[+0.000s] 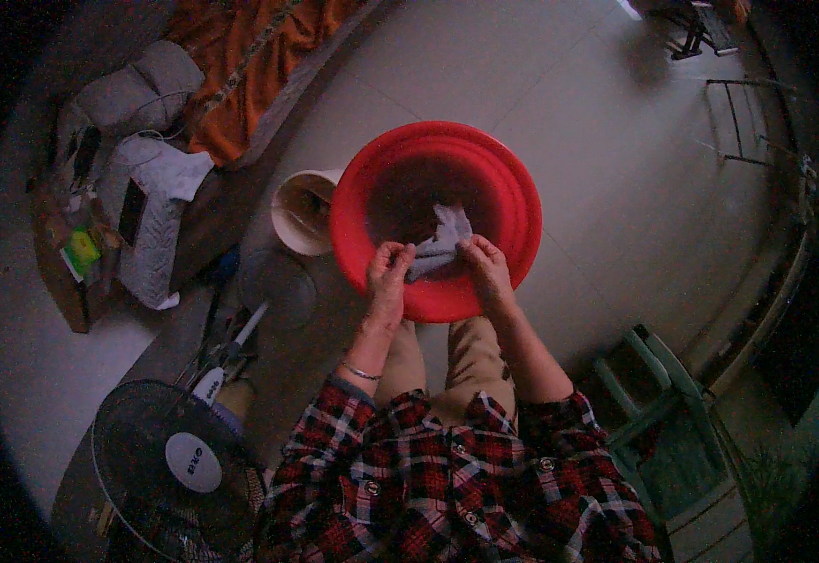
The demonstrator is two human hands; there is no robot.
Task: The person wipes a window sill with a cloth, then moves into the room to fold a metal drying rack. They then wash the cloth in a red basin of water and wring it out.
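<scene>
My left hand (pixel 389 272) and my right hand (pixel 488 267) pinch a small pale grey cloth (pixel 436 250) between their fingers, one on each side. The cloth looks bunched and hangs over the near part of a round red basin (pixel 529 202). A loose end of it sticks up on the far side, between the hands. The inside of the basin is dark, so I cannot make out what it contains. Both wrists are above the basin's near rim, just past my knees.
A cream bucket (pixel 288 230) stands against the basin's left side. A standing fan (pixel 194 460) is at lower left, a green chair (pixel 658 394) at lower right. An orange cover (pixel 269 56) drapes furniture at upper left, near a white patterned cloth (pixel 151 230). Pale tiled floor (pixel 606 169) stretches right.
</scene>
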